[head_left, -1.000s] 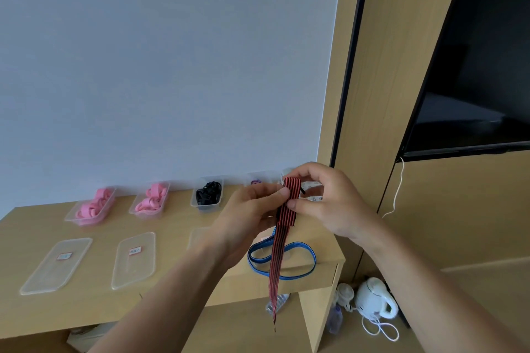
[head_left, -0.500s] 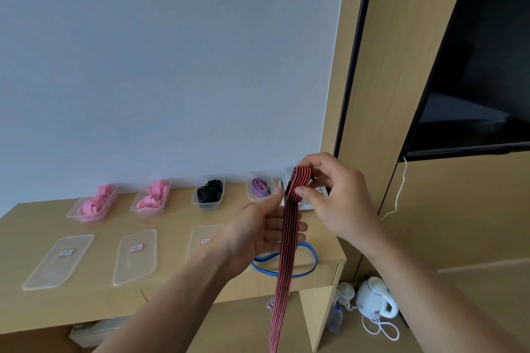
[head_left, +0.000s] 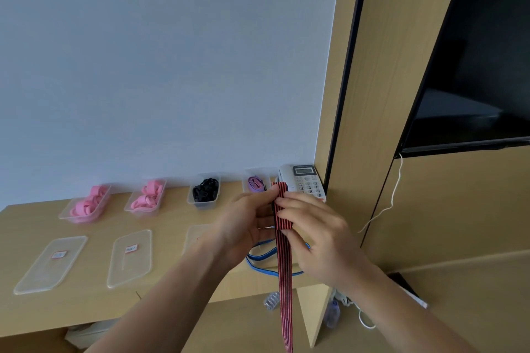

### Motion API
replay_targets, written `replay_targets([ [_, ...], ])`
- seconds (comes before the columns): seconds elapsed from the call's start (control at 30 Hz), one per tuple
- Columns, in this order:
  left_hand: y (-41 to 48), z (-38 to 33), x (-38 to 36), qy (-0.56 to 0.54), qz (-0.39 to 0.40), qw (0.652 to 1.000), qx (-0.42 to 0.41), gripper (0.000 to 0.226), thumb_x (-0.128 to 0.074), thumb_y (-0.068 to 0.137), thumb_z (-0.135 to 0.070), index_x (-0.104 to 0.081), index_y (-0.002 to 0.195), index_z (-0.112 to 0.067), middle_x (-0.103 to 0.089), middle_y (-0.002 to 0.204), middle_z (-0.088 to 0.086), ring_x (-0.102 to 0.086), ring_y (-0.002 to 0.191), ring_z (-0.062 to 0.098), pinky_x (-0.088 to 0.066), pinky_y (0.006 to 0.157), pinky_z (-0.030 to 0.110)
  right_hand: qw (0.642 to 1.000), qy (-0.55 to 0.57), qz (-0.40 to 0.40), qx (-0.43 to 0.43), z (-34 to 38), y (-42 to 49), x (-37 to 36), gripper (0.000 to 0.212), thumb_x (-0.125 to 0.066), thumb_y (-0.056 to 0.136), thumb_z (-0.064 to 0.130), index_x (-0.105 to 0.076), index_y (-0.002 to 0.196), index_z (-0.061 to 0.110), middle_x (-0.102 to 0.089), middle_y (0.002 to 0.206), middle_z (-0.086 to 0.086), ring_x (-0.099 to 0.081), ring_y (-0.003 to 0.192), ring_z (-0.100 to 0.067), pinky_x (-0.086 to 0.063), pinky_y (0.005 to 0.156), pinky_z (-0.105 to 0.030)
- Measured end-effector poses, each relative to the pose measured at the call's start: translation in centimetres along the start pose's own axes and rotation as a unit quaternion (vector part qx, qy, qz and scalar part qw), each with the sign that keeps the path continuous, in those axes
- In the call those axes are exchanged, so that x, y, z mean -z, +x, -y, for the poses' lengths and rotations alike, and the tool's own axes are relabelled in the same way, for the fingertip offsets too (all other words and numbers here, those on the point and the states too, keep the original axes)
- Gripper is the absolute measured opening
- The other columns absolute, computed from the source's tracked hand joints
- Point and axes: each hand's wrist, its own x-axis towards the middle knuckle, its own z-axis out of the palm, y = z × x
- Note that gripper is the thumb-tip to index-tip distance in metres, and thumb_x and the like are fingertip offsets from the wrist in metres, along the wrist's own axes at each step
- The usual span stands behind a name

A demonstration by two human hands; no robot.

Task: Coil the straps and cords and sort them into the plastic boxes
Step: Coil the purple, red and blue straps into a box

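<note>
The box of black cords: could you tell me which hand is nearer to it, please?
Left. The left hand holds the striped strap just right of the box of black cords; the right hand pinches it farther right.

Four plastic boxes [head_left: 75, 219]: two with pink straps [head_left: 89, 203], one with black cords [head_left: 205, 192], one with a purple strap [head_left: 254, 184]. Three lids [head_left: 50, 265] on tabletop [head_left: 172, 218]. One red-black strap [head_left: 282, 209], one blue loop [head_left: 259, 262], one phone [head_left: 305, 180].
</note>
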Motion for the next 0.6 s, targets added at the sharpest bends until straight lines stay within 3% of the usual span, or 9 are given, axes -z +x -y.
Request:
replay_targets([
  [0.13,0.2,0.3,0.3,0.025,-0.013,0.999,-0.028,0.027,-0.063,0.101,-0.025,-0.081,0.091,-0.008,-0.071,0.085,0.014,-0.07,0.073,0.024,-0.06,0.066,0.035,0.998,0.05,-0.009,-0.04,0.2,0.5,0.5,0.025,-0.075,0.086,0.016,-0.072,0.11,0.01,-0.072,0.114,0.002,-0.063,0.117,-0.009,-0.051,0.098,-0.029],
  [0.27,0.2,0.7,0.2,0.072,-0.013,0.996,-0.047,0.031,-0.059,0.104,-0.022,-0.073,0.107,0.005,-0.073,0.095,0.02,-0.073,0.079,0.025,-0.063,0.075,0.038,0.981,0.067,-0.027,-0.178,-0.2,2.5,1.2,0.045,-0.08,0.077,0.032,-0.067,0.12,0.028,-0.067,0.107,0.024,-0.063,0.1,0.0,-0.05,0.086,-0.018],
  [0.33,0.1,0.5,0.0,0.102,-0.009,0.993,-0.061,0.027,-0.059,0.104,-0.021,-0.075,0.106,0.001,-0.074,0.094,0.017,-0.074,0.079,0.021,-0.06,0.07,0.03,0.965,0.08,0.05,-0.246,-0.8,3.2,1.5,0.052,-0.084,0.075,0.028,-0.064,0.122,0.033,-0.062,0.108,0.027,-0.06,0.104,-0.001,-0.051,0.085,-0.022],
  [0.4,0.0,0.4,0.0,0.127,-0.004,0.989,-0.075,0.023,-0.061,0.103,-0.018,-0.077,0.103,-0.002,-0.075,0.093,0.015,-0.074,0.079,0.02,-0.059,0.069,0.027,0.945,0.114,0.121,-0.282,-1.3,3.8,1.7,0.045,-0.085,0.076,0.021,-0.066,0.112,0.039,-0.064,0.106,0.021,-0.059,0.105,-0.001,-0.053,0.085,-0.032],
  [0.47,0.0,0.5,0.2,0.126,0.004,0.989,-0.079,0.019,-0.064,0.1,-0.016,-0.078,0.101,-0.003,-0.076,0.093,0.016,-0.075,0.082,0.022,-0.059,0.072,0.028,0.938,0.118,0.145,-0.293,-1.5,4.4,1.9,0.04,-0.085,0.075,0.018,-0.068,0.107,0.036,-0.067,0.104,0.017,-0.061,0.103,-0.002,-0.054,0.087,-0.036],
  [0.6,-0.1,0.6,0.4,0.074,0.025,0.995,-0.066,0.04,-0.068,0.092,-0.033,-0.073,0.105,0.005,-0.072,0.094,0.017,-0.073,0.087,0.024,-0.058,0.077,0.029,0.94,0.12,0.124,-0.293,-1.3,5.0,2.3,0.039,-0.087,0.074,0.022,-0.065,0.099,0.042,-0.068,0.098,0.021,-0.061,0.099,0.001,-0.049,0.085,-0.021],
])
